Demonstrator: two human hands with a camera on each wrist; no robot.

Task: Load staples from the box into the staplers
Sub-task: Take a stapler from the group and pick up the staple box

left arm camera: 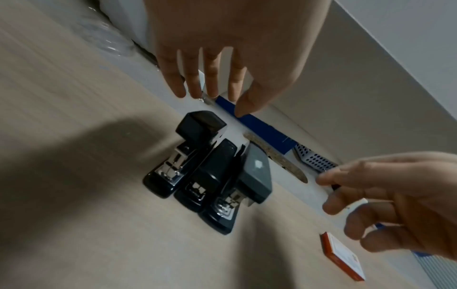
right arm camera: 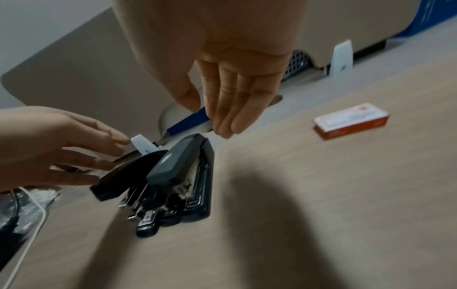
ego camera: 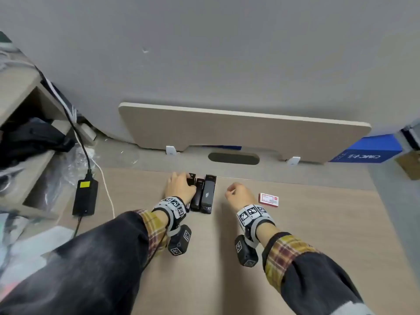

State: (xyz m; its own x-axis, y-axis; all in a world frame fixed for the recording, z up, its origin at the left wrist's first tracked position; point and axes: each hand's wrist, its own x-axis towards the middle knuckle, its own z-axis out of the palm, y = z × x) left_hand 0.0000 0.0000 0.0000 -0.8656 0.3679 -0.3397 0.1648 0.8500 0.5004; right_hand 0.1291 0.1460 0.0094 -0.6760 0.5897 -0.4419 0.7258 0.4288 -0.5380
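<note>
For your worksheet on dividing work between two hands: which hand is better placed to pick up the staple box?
Right. The right hand hangs open beside the staple box, nothing between them. The left hand is over the staplers, which lie between it and the box.

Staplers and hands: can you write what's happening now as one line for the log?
staplers: three side by side on desk | left hand: reaching over leftmost, open | right hand: empty, hovering | staple box: closed, untouched
</note>
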